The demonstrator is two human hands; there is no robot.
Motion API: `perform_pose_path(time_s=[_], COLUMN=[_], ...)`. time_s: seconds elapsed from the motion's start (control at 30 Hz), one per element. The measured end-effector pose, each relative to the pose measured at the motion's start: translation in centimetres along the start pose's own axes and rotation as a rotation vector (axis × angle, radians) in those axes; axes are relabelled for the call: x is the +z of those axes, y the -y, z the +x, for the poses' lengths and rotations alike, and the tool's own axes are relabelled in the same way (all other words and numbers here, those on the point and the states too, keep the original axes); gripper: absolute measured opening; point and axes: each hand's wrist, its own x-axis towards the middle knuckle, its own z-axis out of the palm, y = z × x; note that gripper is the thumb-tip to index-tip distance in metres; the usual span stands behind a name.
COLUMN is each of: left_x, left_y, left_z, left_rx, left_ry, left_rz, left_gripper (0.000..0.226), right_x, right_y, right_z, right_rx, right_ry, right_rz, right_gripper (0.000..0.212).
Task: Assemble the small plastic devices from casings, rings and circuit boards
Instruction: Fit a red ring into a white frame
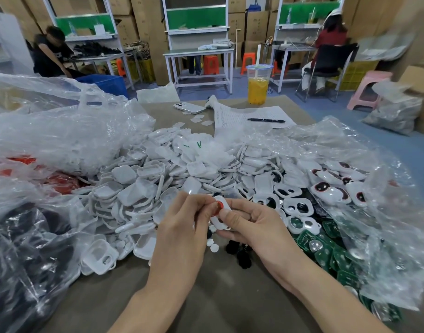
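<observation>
1. One white rounded plastic casing (218, 223) is held between both hands, low over the near middle of the brown table (206, 296). Its long axis runs roughly away from me.
2. At the casing's far end sits a small red round part (220, 205), which I take for a ring.
3. My left hand (182, 219) pinches that red part with curled fingertips. My right hand (251, 221) grips the casing from the right, with the thumb flat on its face.
4. I judge the ring is being seated. The left hand is nearer it, so the push would come from the left while the right braces.
5. Just under the hands lie small white discs (213, 246) and black round pieces (243, 257).
6. A heap of loose white casings (158, 174) spreads left and beyond, and green circuit boards (326, 252) lie near my right wrist.
7. Crinkled clear plastic bags (62, 131) flank the heap.
</observation>
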Motion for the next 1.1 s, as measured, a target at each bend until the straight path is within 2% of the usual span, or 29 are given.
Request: perform_pose_path(time_s=[0.17, 0.47, 0.73, 0.87, 1.0, 1.07, 1.1], left_x=[-0.1, 0.4, 0.6, 0.6, 0.3, 0.0, -0.2], left_y=[-0.4, -0.8, -0.3, -0.3, -0.3, -0.1, 0.1], left_z=[-0.1, -0.2, -0.1, 0.1, 0.7, 1.1, 1.2], left_rx=[0.061, 0.056, 0.028, -0.104, -0.42, -0.51, -0.53], left_ry=[0.009, -0.02, -0.027, -0.005, 0.105, 0.174, 0.224], left_rz=[0.087, 0.112, 0.036, -0.081, -0.504, -0.646, -0.693], left_gripper=[0.006, 0.011, 0.014, 0.023, 0.016, 0.009, 0.014], right_x=[0.0, 0.2, 0.1, 0.1, -0.4, -0.7, -0.7], right_y=[0.1, 0.1, -0.1, -0.1, 0.1, 0.1, 0.1], right_z=[-0.1, 0.0, 0.0, 0.0, 0.3, 0.4, 0.5], right_rx=[-0.001, 0.004, 0.002, -0.01, -0.018, -0.004, 0.005], right_ry=[0.007, -0.018, -0.042, -0.047, -0.047, -0.025, -0.005], right_rz=[-0.003, 0.029, 0.028, 0.015, 0.054, 0.095, 0.124], right_gripper=[0.02, 0.021, 0.021, 0.019, 0.026, 0.03, 0.03])
